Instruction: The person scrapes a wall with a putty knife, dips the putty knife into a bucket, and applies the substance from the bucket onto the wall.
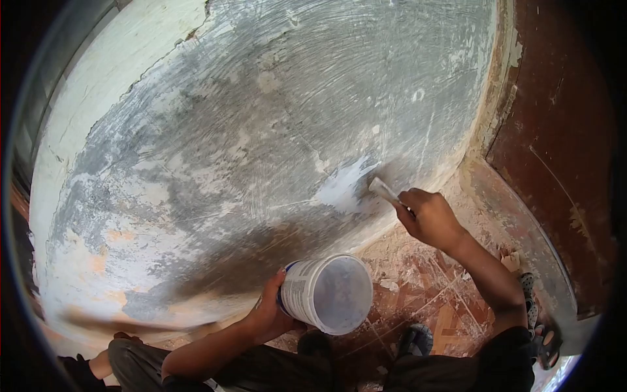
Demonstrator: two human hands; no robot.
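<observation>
A white plastic bucket (302, 291) is tilted so its round opening faces the camera; its inside looks whitish. My left hand (269, 315) holds the bucket from its left side and underneath. My right hand (428, 215) is closed around a brush (385, 189), whose pale head points up and left, close to the wall. Just left of the brush, a fresh white patch (346, 186) shows on the scraped grey wall (261, 130). Whether the brush touches the wall cannot be made out.
Reddish patterned floor tiles (450, 307) carry dust and flakes along the wall's base. A dark red-brown panel (555, 130) stands at the right. Sandals (547, 346) lie at the lower right. Someone's bent leg and foot (101, 366) show at the lower left.
</observation>
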